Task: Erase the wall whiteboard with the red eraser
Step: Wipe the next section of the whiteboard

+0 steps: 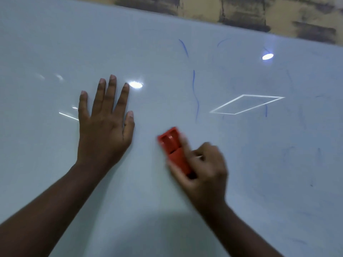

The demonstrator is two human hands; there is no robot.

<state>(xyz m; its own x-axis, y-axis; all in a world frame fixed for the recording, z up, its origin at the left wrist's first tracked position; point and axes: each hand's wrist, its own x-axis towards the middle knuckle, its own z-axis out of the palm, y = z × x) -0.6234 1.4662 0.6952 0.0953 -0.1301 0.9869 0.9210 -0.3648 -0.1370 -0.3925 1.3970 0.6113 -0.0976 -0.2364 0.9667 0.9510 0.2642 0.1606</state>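
Two bare arms reach up. Right hand grips the blurry red eraser on the whiteboard. At nine o'clock, left hand presses flat, fingers wide. Blue marks sit at one o'clock.

The left hand was observed laid flat against the whiteboard, fingers straight and spread, while the red eraser was gripped in the curled fingers of the right hand and held against the board just right of the left hand; both eraser and right hand were blurred. Thin blue marker strokes were noted above and to the right of the eraser, with bright light reflections recorded on the glossy surface. A stained yellowish wall was seen above the board's upper edge.
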